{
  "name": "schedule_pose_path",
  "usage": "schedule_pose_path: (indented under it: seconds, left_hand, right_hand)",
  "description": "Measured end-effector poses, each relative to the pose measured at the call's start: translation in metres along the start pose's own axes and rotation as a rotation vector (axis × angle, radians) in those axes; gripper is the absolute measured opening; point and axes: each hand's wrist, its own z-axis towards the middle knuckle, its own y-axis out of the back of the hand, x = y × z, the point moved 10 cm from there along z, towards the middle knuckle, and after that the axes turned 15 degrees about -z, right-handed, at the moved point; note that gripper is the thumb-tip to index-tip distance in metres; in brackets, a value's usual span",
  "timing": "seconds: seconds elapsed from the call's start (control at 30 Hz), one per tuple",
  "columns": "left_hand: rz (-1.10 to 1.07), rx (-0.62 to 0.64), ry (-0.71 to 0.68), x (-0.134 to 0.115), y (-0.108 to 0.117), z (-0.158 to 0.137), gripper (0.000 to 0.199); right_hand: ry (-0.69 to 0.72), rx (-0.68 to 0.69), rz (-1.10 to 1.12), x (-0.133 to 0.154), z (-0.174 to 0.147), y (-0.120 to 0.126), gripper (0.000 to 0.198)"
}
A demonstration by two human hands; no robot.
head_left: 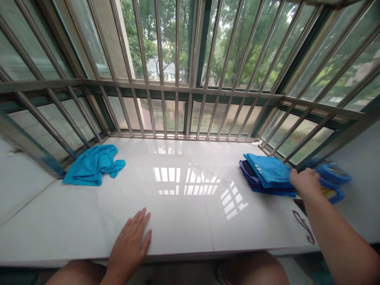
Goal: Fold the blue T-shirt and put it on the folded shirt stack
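Note:
My left hand (132, 239) lies flat on the white ledge (178, 225) near its front edge, fingers stretched out, with nothing in it. At the right, my right hand (307, 182) is closed at the right edge of a folded blue garment (268, 168); it is slightly blurred and its fingertips are partly hidden. That garment is the top one of a stack, with dark blue and purple folded cloth (251, 178) beneath. A crumpled blue cloth (93, 165) lies apart at the far left.
Metal window bars (176, 71) rise along the back and both sides. Beyond my right hand are blue round items (334, 174), blurred. A dark cord (303, 225) lies by my right forearm. A small white scrap (257, 143) sits in the back right corner.

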Motion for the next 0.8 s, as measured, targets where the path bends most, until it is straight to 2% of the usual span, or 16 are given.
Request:
schedule_pose_path:
  seconds: [0.07,0.13,0.2,0.27,0.37,0.43,0.5,0.57,0.67,0.73,0.8]
  left_hand:
    - [-0.01,0.006,0.015,-0.001,0.001,0.001,0.055]
    - [-0.032,0.013,0.034,-0.004,0.002,0.001,0.055]
    - [-0.074,0.011,0.076,-0.004,0.005,0.003,0.054]
    - [-0.159,0.014,0.145,0.002,0.009,0.006,0.047]
    - [-0.338,0.03,0.284,0.03,0.017,0.019,0.037]
    - [-0.391,-0.003,0.348,0.062,0.03,0.035,0.038]
    - [-0.339,-0.069,0.37,0.102,0.05,0.056,0.041]
    - [-0.224,-0.112,0.41,0.149,0.067,0.077,0.048]
    - [0.009,-0.075,0.578,0.217,0.083,0.1,0.065]
    - [0.118,-0.019,0.701,0.247,0.087,0.107,0.072]
    - [0.154,0.008,0.764,0.258,0.087,0.109,0.074]
  right_hand:
    - [0.06,0.029,-0.001,0.006,-0.033,-0.008,0.065]
    - [0.221,-0.007,0.06,0.028,-0.083,-0.01,0.073]
    - [0.398,-0.039,0.171,0.056,-0.151,-0.011,0.076]
    - [0.547,0.054,0.278,0.085,-0.228,-0.023,0.071]
    - [0.657,0.207,0.35,0.118,-0.327,-0.04,0.065]
    - [0.663,0.255,0.319,0.132,-0.365,-0.045,0.062]
    - [0.666,0.274,0.251,0.14,-0.381,-0.045,0.062]
    - [0.677,0.277,0.189,0.146,-0.384,-0.041,0.063]
    - [0.684,0.26,0.147,0.148,-0.379,-0.038,0.066]
    - [0.686,0.247,0.137,0.147,-0.378,-0.038,0.066]
    - [0.678,0.233,0.128,0.146,-0.378,-0.041,0.064]
